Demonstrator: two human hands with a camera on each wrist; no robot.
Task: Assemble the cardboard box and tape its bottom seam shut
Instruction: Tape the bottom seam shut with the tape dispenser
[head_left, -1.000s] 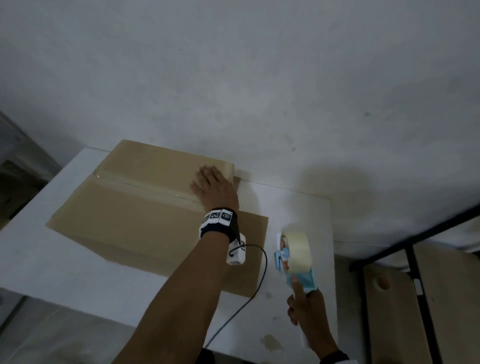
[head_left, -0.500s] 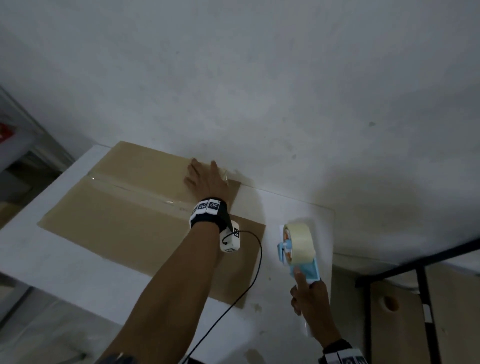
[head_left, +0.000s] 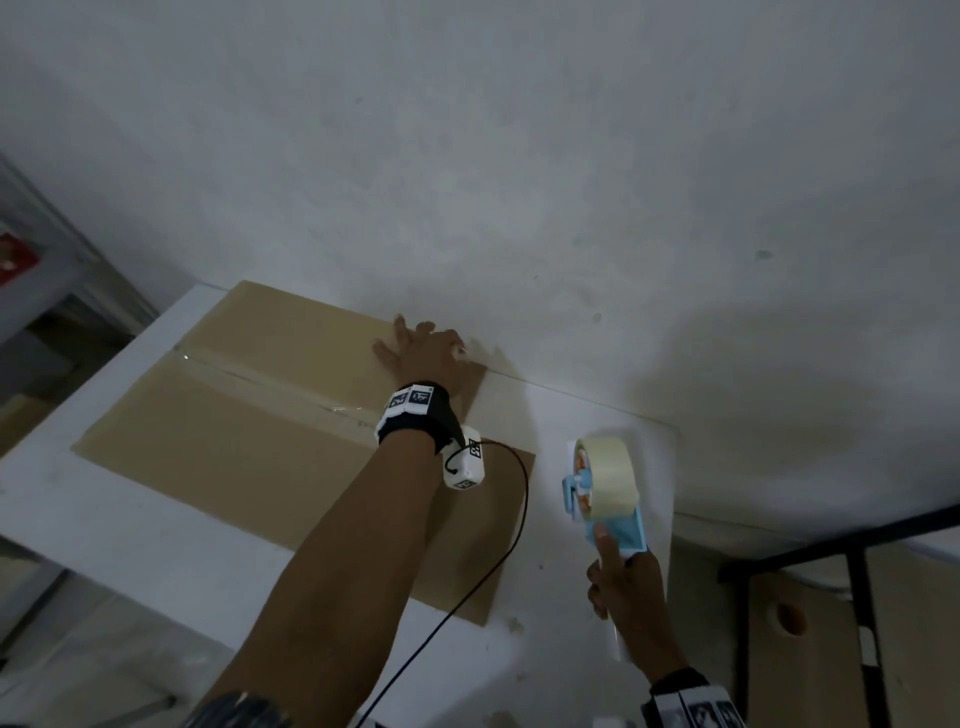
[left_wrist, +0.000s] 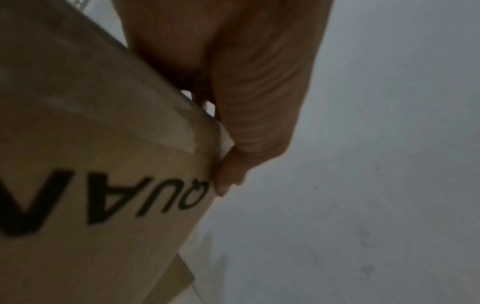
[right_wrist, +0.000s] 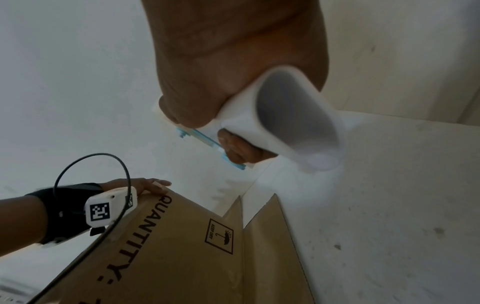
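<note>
The brown cardboard box (head_left: 249, 415) stands on the white table (head_left: 104, 530), with a strip of clear tape (head_left: 270, 382) along the seam of its upper face. My left hand (head_left: 426, 353) lies flat on the box's far right corner, fingers spread. In the left wrist view the thumb (left_wrist: 228, 174) touches the printed side of the box (left_wrist: 91, 185). My right hand (head_left: 623, 587) grips the blue tape dispenser (head_left: 605, 483) with its beige roll, held to the right of the box and apart from it. Its white handle (right_wrist: 285, 123) sits in my fist.
The white wall (head_left: 519, 156) runs right behind the table. A black metal frame (head_left: 857, 540) with wooden boards (head_left: 800, 649) stands at the right. A grey shelf (head_left: 41, 270) is at the left. A black cable (head_left: 519, 509) loops from my left wrist.
My left hand has slid a little further onto the box's far right corner. The right hand with the dispenser has stayed beside the box.
</note>
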